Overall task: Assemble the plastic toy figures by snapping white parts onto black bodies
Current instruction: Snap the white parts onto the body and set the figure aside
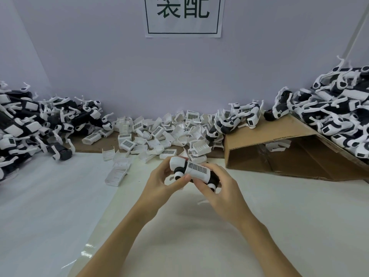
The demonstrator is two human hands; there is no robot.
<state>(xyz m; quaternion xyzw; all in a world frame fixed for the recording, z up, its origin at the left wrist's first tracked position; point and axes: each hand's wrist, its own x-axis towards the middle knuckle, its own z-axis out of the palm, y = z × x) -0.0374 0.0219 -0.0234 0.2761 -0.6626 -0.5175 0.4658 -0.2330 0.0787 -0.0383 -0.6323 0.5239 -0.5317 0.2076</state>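
Both my hands hold one toy figure (196,170) above the table's middle. It has a black body, white round joints and a white cover part with a dark grid patch on top. My left hand (163,181) grips its left end, thumb along the near side. My right hand (217,185) grips its right end, fingers curled round the black body. A heap of loose white cover parts (159,134) lies just behind my hands.
A pile of black-and-white figures (30,124) fills the left side. Another pile (339,114) rests on a tilted cardboard sheet (279,136) at the right. A white sheet (50,196) covers the table. A paper sign (182,17) hangs on the back wall.
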